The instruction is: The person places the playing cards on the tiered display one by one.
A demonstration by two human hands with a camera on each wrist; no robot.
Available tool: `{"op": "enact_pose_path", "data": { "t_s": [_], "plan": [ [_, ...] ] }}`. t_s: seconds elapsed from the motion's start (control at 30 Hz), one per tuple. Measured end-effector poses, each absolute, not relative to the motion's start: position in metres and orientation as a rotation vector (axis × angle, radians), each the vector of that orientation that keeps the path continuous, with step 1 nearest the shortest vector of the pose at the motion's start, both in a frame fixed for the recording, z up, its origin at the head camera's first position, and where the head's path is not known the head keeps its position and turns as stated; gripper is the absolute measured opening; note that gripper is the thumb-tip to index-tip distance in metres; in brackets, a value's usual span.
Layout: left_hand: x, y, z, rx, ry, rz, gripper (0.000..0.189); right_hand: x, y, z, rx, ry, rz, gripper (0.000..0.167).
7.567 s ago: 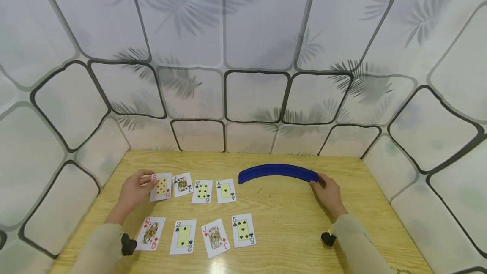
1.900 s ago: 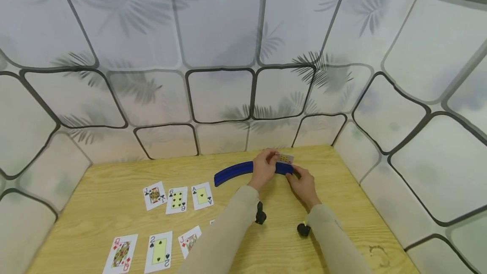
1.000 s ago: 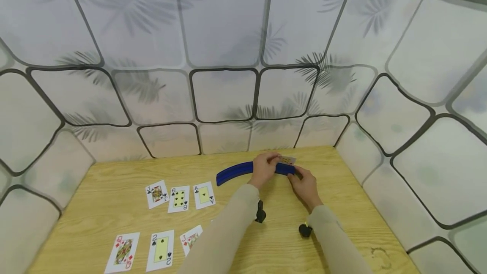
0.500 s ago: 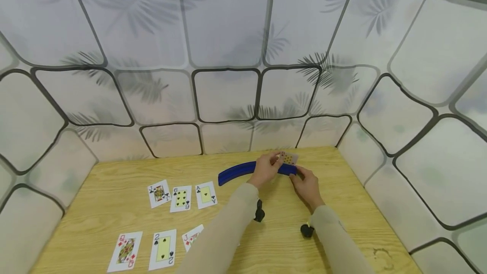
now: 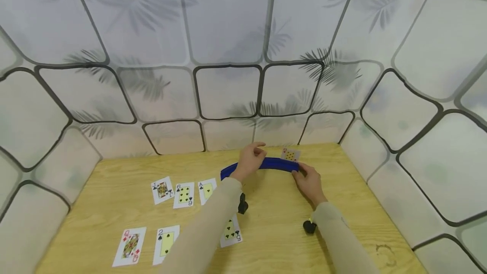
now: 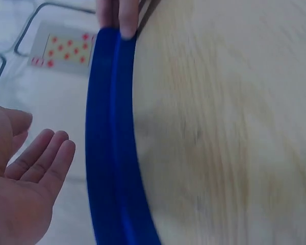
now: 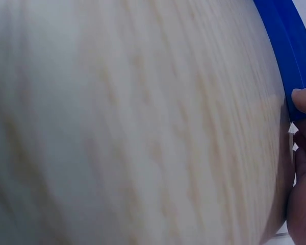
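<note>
A curved blue card holder (image 5: 279,164) lies at the back of the table. Near its right end the eight of diamonds (image 5: 291,154) stands upright in it, out of both hands. My left hand (image 5: 249,162) hovers over the holder's left half, holding nothing. In the left wrist view its fingers (image 6: 46,158) are loosely bent, apart from the card and holder. My right hand (image 5: 310,183) pinches the holder's right end; in the right wrist view the thumb (image 7: 303,98) presses on its front.
On the table at left lie the jack of clubs (image 5: 162,190), six of spades (image 5: 184,195), ace of clubs (image 5: 206,190), queen of diamonds (image 5: 130,246) and two of spades (image 5: 166,242). My left sleeve (image 5: 205,227) partly covers the five of clubs (image 5: 232,231). A patterned wall (image 5: 228,92) rises behind.
My left hand carried the eight of diamonds from the table's left to the holder, let it go there and has drawn back left. My right hand stays on the holder's end.
</note>
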State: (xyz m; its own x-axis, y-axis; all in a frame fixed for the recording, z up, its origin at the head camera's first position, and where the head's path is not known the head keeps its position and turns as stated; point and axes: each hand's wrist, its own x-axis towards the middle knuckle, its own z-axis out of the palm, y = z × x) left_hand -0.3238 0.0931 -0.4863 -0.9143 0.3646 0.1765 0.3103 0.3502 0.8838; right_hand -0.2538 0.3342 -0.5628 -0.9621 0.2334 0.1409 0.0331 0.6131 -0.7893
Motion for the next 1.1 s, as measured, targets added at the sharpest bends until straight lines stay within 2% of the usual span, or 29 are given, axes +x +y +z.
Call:
{"op": "enact_pose_path", "data": {
  "t_s": [0.37,0.7,1.1],
  "plan": [
    [-0.321,0.013,-0.476,0.607,2.724,1.600,0.029,-0.247,0.335,-0.558,-0.228,-2.648,1.243,0.052],
    [-0.314,-0.067,-0.476,0.470,2.844,1.508,0.034,-0.249,0.332,-0.557,-0.198,-2.638,1.225,0.052],
    [-0.300,-0.142,-0.484,0.460,2.926,1.365,0.041,-0.251,0.334,-0.562,-0.148,-2.624,1.201,0.052]
  ]
}}
